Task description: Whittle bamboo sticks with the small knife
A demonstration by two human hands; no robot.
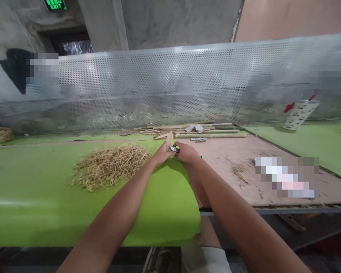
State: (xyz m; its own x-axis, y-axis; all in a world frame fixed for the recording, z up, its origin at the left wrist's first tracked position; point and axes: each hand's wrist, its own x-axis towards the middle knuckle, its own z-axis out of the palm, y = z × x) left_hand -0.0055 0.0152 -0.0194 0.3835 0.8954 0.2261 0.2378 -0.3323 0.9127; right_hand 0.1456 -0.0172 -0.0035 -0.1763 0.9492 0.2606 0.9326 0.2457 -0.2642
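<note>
My left hand [161, 154] is closed around a pale flat strip of wood or bamboo [169, 138], whose end sticks up above the fingers. Close against it, my right hand [186, 152] grips a small knife [174, 149] with a shiny metal blade that reaches toward the left hand. Whether the blade touches the strip cannot be made out. Left of my hands, a heap of dry straw-like shavings [112, 165] lies on the green mat [167, 204].
Long thin sticks [213, 134] lie at the back with crumpled grey paper [194, 128]. A perforated metal screen [147, 87] stands behind. A patterned cup [301, 115] with a red straw is at right; loose shavings [240, 172] lie on brown paper [216, 167]. A woven basket [0, 134] sits far left.
</note>
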